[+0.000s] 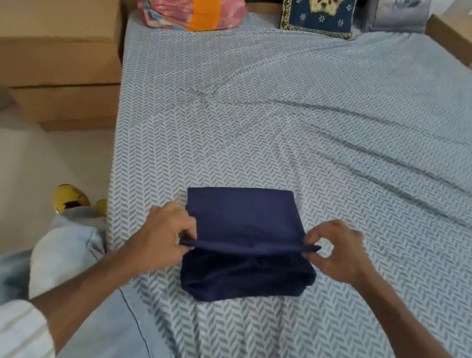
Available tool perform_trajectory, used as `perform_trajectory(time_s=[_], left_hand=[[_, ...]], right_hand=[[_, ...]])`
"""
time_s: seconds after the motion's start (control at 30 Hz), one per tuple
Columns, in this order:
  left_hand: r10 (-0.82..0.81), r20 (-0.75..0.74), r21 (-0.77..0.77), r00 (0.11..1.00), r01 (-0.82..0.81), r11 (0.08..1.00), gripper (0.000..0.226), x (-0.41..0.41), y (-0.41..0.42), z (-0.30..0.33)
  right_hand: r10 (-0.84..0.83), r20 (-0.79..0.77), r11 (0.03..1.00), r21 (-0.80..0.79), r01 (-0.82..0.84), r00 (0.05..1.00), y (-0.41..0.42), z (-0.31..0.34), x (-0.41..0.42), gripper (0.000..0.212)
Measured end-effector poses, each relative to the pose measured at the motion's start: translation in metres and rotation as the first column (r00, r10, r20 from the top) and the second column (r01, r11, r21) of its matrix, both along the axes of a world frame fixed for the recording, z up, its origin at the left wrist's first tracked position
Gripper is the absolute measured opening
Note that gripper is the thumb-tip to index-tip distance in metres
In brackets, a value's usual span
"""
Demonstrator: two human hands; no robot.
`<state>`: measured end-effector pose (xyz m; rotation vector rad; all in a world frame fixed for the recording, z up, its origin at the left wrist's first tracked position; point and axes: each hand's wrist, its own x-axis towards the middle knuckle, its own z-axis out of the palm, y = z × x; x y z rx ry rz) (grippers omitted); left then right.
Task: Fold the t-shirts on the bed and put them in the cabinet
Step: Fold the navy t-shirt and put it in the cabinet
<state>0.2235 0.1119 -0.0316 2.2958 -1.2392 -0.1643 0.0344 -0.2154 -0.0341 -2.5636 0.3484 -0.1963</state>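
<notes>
navy t-shirt (240,220) at lower centre: left hand (163,234) and right hand (338,253) pinch its fold edge, likely keeping corners aligned.

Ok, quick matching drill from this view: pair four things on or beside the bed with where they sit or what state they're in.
Things:
1. t-shirt
2. bundle
3. blue cushion
4. left nightstand

Places or states:
A. leaning on the headboard, right of the bundle
B. on the floor beside the bed
C. folded, its edge pinched by the left hand and the right hand
D. at the bed's top left corner

Pairs: 1-C, 2-D, 3-A, 4-B
</notes>
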Motion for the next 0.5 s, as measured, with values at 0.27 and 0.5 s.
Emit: perform_trajectory(time_s=[0.27, 0.5], left_hand=[[-0.097, 0.022, 0.228, 0.995, 0.089, 0.969, 0.029, -0.045, 0.016, -0.041], [0.059, 0.098, 0.104, 0.993, -0.069, 0.992, 0.030, -0.031, -0.009, -0.044]], right_hand=[[0.099, -0.160, 0.979, -0.159, -0.125, 0.982, 0.016, -0.045, -0.031, 0.022], [-0.001, 0.047, 0.960, -0.280, 0.014, 0.999, 0.032, -0.034, 0.000, 0.032]])
